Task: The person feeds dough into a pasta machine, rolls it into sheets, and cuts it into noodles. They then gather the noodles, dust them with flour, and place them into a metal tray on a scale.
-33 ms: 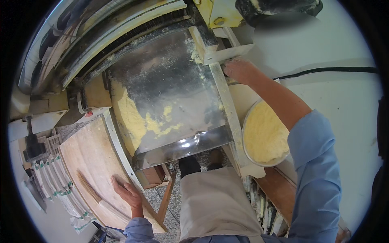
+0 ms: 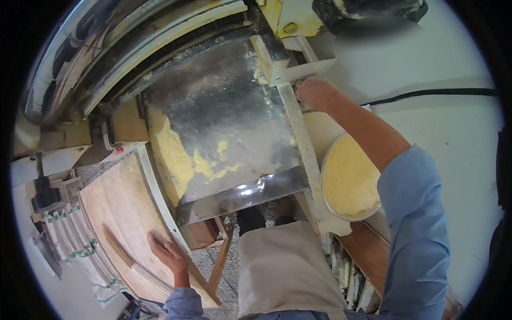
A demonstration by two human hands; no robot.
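My left hand [image 2: 169,256] lies on a pale wooden board [image 2: 120,205] at the left, its fingers stretched out and nothing in them. Beside it on the board is a long brush-like thing [image 2: 118,246] with a brown part and a pale part. My right hand [image 2: 316,95] reaches to the far right side of the machine, by a pale metal side rail [image 2: 293,120]. Its fingers are curled; what they grip, if anything, is hidden. Between my hands, yellow crumbly dough or meal [image 2: 169,154] lies along the left of the machine's floury metal bed [image 2: 229,96].
A round bowl [image 2: 322,186] of yellow crumbly stuff [image 2: 349,173] stands under my right forearm. A black cable [image 2: 432,94] crosses the white surface at the right. Wrapped white bundles [image 2: 77,240] are at the far left. A slatted machine part [image 2: 170,45] spans the far side.
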